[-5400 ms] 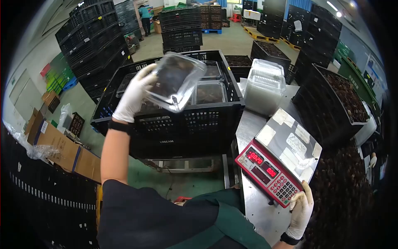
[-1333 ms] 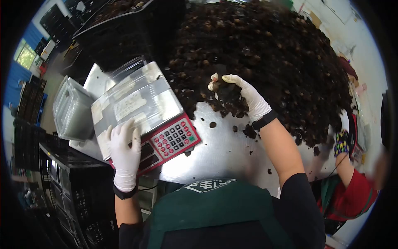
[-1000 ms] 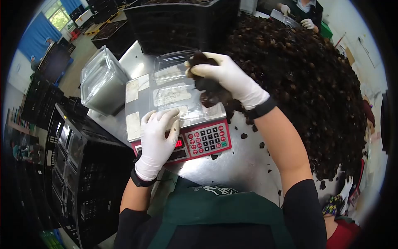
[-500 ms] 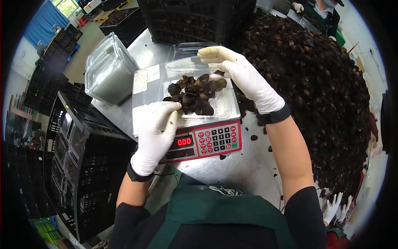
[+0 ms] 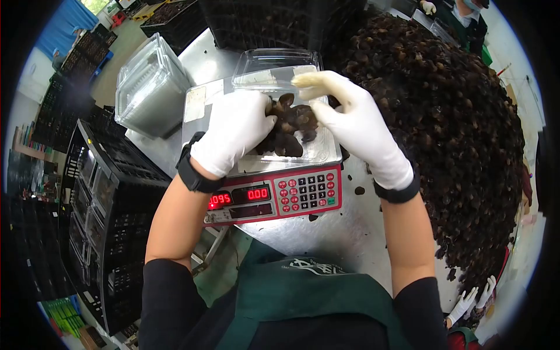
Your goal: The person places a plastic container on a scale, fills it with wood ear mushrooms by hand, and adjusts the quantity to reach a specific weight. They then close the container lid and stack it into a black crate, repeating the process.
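A clear plastic clamshell box sits on the red digital scale, its lid folded back. Dark brown wood ear mushrooms lie heaped in the box. My left hand, white-gloved, reaches over the left side of the heap. Its fingers are curled with the thumb close, pinching at a dark mushroom, partly hidden by the glove. At the right side of the box is my right hand, also gloved; its fingers are bent, the thumb apart from them, with nothing seen held. The scale displays 0.00 and, partly covered, 095.
A large mound of wood ears covers the right side. Stacked clear boxes stand left of the scale, above a black crate. Another black crate stands behind. A co-worker's gloved hands show at lower right.
My left hand has moved up and right from the front edge of the box onto the mushrooms, uncovering more of the display. My right hand has shifted slightly right and down.
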A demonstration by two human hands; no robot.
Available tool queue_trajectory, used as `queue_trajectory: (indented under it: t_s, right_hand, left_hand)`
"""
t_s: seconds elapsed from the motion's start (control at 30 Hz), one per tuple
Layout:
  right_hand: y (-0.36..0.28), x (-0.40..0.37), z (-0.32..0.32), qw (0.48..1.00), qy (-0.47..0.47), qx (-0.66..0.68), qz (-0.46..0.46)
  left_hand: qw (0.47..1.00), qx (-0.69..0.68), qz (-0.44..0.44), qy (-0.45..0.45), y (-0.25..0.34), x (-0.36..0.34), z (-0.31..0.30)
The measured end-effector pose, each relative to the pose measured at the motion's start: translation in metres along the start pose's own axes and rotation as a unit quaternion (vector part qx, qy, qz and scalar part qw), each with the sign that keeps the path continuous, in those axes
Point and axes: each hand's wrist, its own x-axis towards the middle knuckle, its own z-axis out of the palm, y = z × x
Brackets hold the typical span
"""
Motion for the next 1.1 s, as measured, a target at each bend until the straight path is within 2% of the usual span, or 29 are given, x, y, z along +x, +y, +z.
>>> queue_trajectory:
  t_s: [0.03, 0.07, 0.17, 0.33, 0.37, 0.43, 0.47, 0.5, 0.53, 0.57, 0.63, 0.7, 0.73, 0.8, 0.9, 0.97, 1.03, 1.1]
  right_hand:
    - [0.002, -0.009, -0.003, 1.000, 0.009, -0.001, 0.014]
    - [0.004, -0.019, -0.007, 0.999, 0.020, -0.002, 0.027]
    - [0.006, -0.043, -0.021, 0.995, 0.040, -0.010, 0.096]
    - [0.006, -0.055, -0.024, 0.990, 0.069, 0.035, 0.121]
    - [0.004, -0.055, -0.023, 0.988, 0.071, 0.048, 0.128]
    - [0.012, -0.058, -0.016, 0.996, 0.054, 0.036, 0.066]
    - [0.005, -0.060, -0.009, 0.991, 0.052, 0.079, 0.092]
    - [-0.004, -0.063, -0.001, 0.984, 0.049, 0.123, 0.122]
    - [-0.016, -0.067, 0.003, 0.973, 0.017, 0.153, 0.172]
    - [-0.020, -0.075, 0.006, 0.967, -0.020, 0.178, 0.180]
    - [-0.030, -0.093, 0.014, 0.916, -0.089, 0.313, 0.233]
    - [-0.027, -0.116, 0.026, 0.880, -0.131, 0.378, 0.257]
    - [-0.024, -0.126, 0.029, 0.864, -0.156, 0.386, 0.283]
    - [-0.019, -0.145, 0.031, 0.887, -0.114, 0.345, 0.286]
    - [-0.014, -0.163, 0.015, 0.904, -0.033, 0.299, 0.305]
    - [-0.011, -0.173, 0.002, 0.908, 0.011, 0.289, 0.304]
    - [-0.013, -0.182, -0.003, 0.913, 0.031, 0.264, 0.308]
    - [-0.019, -0.189, -0.003, 0.914, 0.040, 0.245, 0.320]
  left_hand:
    - [1.000, 0.014, -0.006, -0.027, 0.000, 0.003, 0.002]
    - [1.000, -0.003, 0.012, -0.002, -0.008, 0.003, 0.007]
    - [0.989, -0.138, -0.012, 0.054, -0.020, -0.005, -0.005]
    - [0.915, -0.386, -0.114, -0.004, -0.036, -0.021, -0.013]
    - [0.918, -0.382, -0.106, 0.011, -0.035, -0.024, -0.016]
    - [0.924, -0.371, -0.086, 0.039, -0.031, -0.027, -0.022]
    - [0.911, -0.397, -0.099, 0.041, -0.020, -0.033, -0.031]
    - [0.921, -0.376, -0.086, 0.053, -0.007, -0.045, -0.039]
    - [0.930, -0.355, -0.072, 0.064, 0.006, -0.057, -0.046]
    - [0.937, -0.335, -0.059, 0.074, 0.018, -0.071, -0.046]
    - [0.953, -0.277, 0.096, 0.078, 0.037, -0.095, -0.036]
    - [0.964, -0.232, 0.129, 0.021, 0.051, -0.118, -0.024]
    - [0.958, -0.265, 0.111, 0.013, 0.057, -0.125, -0.012]
    - [0.943, -0.319, 0.096, -0.003, 0.058, -0.132, 0.003]
    - [0.945, -0.274, 0.136, 0.120, 0.043, -0.109, -0.007]
    - [0.962, -0.161, 0.130, 0.179, 0.019, -0.075, -0.013]
    - [0.974, -0.095, 0.138, 0.155, 0.002, -0.046, -0.012]
    - [0.987, -0.105, 0.111, 0.042, -0.013, -0.033, -0.009]
